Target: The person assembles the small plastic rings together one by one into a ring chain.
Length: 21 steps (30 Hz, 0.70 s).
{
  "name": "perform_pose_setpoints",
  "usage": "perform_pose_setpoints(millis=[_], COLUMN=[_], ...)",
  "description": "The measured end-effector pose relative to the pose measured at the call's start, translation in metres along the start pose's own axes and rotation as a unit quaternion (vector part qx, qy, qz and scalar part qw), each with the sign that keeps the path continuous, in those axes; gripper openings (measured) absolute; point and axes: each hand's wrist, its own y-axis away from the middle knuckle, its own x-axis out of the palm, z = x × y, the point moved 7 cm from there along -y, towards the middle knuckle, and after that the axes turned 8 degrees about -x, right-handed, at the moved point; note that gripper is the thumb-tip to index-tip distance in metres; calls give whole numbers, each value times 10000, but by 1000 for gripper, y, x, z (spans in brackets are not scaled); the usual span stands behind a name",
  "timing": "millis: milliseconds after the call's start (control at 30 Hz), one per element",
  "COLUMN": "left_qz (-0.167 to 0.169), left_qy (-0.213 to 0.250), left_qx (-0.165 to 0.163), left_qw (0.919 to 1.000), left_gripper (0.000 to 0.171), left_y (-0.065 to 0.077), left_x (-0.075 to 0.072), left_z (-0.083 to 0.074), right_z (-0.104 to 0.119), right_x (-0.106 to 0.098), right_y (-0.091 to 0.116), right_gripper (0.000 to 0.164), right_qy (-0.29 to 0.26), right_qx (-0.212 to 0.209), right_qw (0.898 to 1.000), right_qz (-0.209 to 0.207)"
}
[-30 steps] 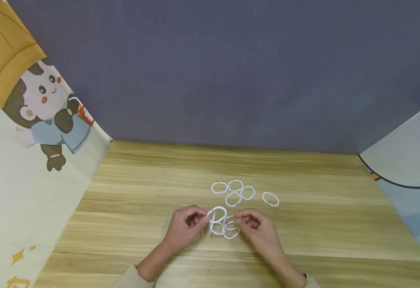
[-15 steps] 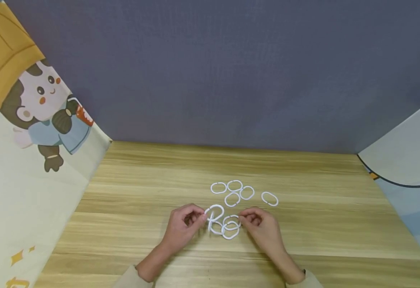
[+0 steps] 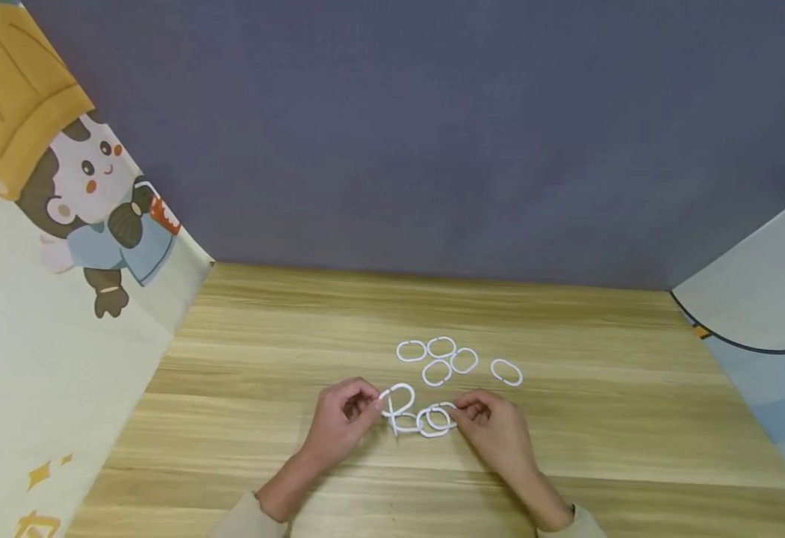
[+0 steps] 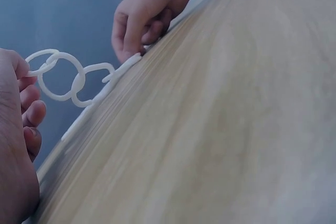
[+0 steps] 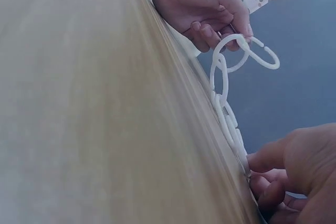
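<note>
In the head view my left hand [image 3: 341, 420] pinches a white oval plastic ring [image 3: 402, 386] between thumb and fingertips, held above the table. From it a short chain of linked white rings [image 4: 62, 97] hangs down, and its lower part lies on the wood. At the right end of this chain my right hand [image 3: 500, 435] pinches another white ring [image 3: 442, 404] flat against the tabletop. In the right wrist view the right thumb and fingers hold that end low [image 5: 242, 156], while the left hand [image 5: 207, 9] stands higher with its ring. Each ring has a small gap.
Beyond the hands several loose white rings [image 3: 411, 361] lie close together on the wooden table [image 3: 284, 321]. One more ring [image 3: 509, 384] lies apart to their right. A dark grey panel [image 3: 432, 149] rises behind the table, with printed panels on both sides.
My right hand has shifted right, first off the ring's near side, then drawing the right-end ring along. My left hand has moved slightly left with its ring, so the chain is more stretched.
</note>
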Motion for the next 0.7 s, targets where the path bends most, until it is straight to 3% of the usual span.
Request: perform_pose_setpoints(millis=[400, 567, 700], left_qz=[59, 73, -139], left_qy=[-316, -491, -835], left_qx=[-253, -204, -174], left_qw=[9992, 9986, 9963], left_gripper=[16, 19, 22], left_y=[-11, -16, -19], left_x=[-34, -45, -53], left_z=[14, 16, 15], right_z=[-4, -5, -6], right_x=[-7, -7, -7], right_y=[4, 4, 4], right_gripper=[14, 13, 13], right_qy=[197, 213, 228], right_qx=[48, 97, 45], right_qw=[9998, 9997, 9997], right_qz=[2, 35, 0])
